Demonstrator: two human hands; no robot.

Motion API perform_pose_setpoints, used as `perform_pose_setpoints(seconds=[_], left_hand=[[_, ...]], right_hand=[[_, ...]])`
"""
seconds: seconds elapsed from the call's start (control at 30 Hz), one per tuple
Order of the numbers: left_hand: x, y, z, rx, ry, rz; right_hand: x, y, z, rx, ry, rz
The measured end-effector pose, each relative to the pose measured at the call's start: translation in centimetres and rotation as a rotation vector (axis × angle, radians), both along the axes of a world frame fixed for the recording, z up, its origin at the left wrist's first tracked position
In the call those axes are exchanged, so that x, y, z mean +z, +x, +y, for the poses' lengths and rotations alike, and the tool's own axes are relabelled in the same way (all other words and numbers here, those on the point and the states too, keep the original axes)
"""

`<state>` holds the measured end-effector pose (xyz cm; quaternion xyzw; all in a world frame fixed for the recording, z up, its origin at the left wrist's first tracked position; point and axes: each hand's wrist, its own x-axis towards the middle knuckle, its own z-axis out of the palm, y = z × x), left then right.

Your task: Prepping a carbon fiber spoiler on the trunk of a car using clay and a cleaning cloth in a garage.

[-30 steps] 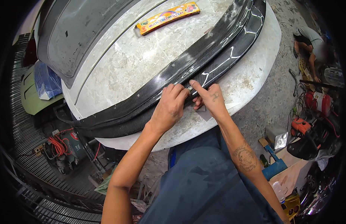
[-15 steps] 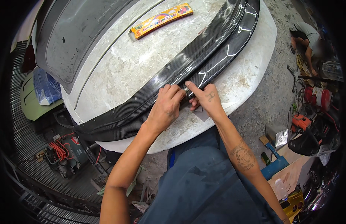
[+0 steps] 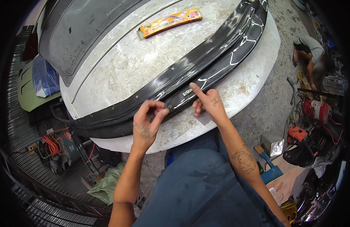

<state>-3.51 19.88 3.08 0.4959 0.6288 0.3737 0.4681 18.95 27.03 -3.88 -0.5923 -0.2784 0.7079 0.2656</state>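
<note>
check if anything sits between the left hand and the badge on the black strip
Nothing visible stands between the left hand and the badge, though the right hand hides the badge's right end with its thumb.

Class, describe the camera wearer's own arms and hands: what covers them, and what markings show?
Both forearms are bare, with no sleeve, glove or watch visible. The left hand bears a faint dark tattoo on its back; the right hand has a small line tattoo. A larger, detailed tattoo covers part of the right forearm.
</note>
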Motion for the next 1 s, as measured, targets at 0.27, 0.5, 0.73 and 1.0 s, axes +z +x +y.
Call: perform_pose_setpoints(seconds=[0.27,0.5,0.73,1.0], left_hand=[[-1.4,2.8,-6.4,0.214,-0.253,-0.638],[-0.8,3.9,-6.1,0.230,-0.213,-0.947],[-2.5,4.0,-4.2,0.110,0.069,-0.618],[-1.6,2.1,1.1,0.073,0.223,0.113]], right_hand=[[4.3,2.6,-4.9,0.286,0.139,0.271],[1.8,2.2,-6.6,0.173,-0.087,0.537],[-0.5,0.5,-8.1,-0.040,-0.410,0.858],[0.8,2.5,-4.3,-0.012,0.111,0.211]])
